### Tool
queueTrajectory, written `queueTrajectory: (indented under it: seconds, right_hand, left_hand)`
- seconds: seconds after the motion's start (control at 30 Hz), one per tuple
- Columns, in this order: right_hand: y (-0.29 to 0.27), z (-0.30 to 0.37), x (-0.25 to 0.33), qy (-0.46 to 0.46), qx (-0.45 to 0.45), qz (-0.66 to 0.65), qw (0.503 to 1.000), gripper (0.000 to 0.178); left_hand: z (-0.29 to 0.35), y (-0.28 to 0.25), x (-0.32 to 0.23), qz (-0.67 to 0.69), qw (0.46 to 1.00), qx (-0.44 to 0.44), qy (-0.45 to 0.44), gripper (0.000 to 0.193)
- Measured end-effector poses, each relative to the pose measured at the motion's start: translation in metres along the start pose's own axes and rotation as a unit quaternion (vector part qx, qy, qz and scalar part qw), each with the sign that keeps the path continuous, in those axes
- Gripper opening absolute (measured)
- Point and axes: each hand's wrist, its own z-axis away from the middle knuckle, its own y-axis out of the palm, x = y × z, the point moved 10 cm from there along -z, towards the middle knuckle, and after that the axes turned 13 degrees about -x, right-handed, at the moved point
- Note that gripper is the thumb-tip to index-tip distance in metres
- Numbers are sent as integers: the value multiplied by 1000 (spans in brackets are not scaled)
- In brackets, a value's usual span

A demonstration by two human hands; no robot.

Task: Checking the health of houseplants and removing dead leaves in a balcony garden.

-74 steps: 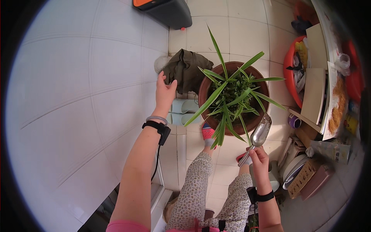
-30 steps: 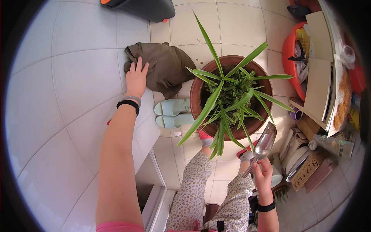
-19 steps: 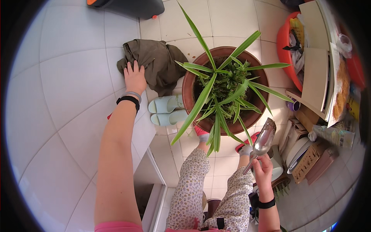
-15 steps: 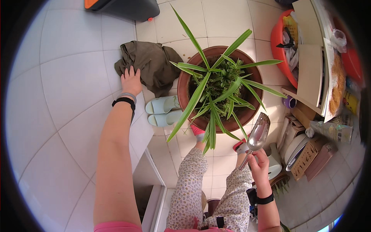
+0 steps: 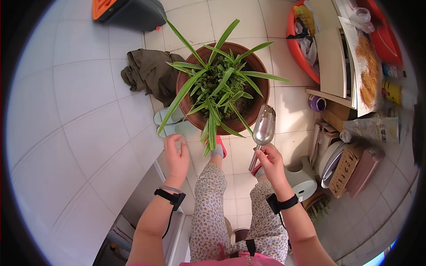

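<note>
A metal scoop (image 5: 265, 126) is gripped by its handle in my right hand (image 5: 271, 163), bowl upward, near the lower right rim of the pot. Some soil clings to its tip. The spider plant (image 5: 225, 84), with long white-edged leaves, grows in a round brown pot (image 5: 262, 95) on the tiled floor. My left hand (image 5: 176, 154) hangs free below the pot, fingers loosely apart and holding nothing. Nearest to it are pale green slippers (image 5: 171, 128). A crumpled dark olive cloth (image 5: 148, 73) lies left of the pot.
White tiled surface (image 5: 88, 119) runs along the left. A dark bin with orange trim (image 5: 131, 17) stands at the far left. On the right are a red basin (image 5: 296, 53) with bags, a wooden cabinet (image 5: 330, 64), a purple container (image 5: 317, 103) and cardboard boxes (image 5: 348, 170).
My left hand has left the olive cloth and come back toward me, beside the slippers. My right hand still holds the scoop. The view has shifted to the right.
</note>
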Motion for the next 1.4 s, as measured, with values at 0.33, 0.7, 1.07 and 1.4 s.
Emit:
queueTrajectory:
  seconds: [0.33, 0.7, 1.07, 1.4]
  right_hand:
    - [-21, 15, 18, -86, 4, -60, 994, 18]
    - [-67, -3, -36, -48, -114, -51, 991, 32]
    - [-48, -148, -41, -72, -96, 175, 977, 50]
    - [-10, -221, 0, -196, -50, 241, 949, 57]
  left_hand:
    - [142, 104, -146, 295, 923, 174, -177, 42]
    - [143, 116, -142, 321, 878, 261, -242, 34]
    - [94, 54, -30, 205, 953, 126, -186, 32]
    - [25, 22, 39, 158, 982, -43, -96, 25]
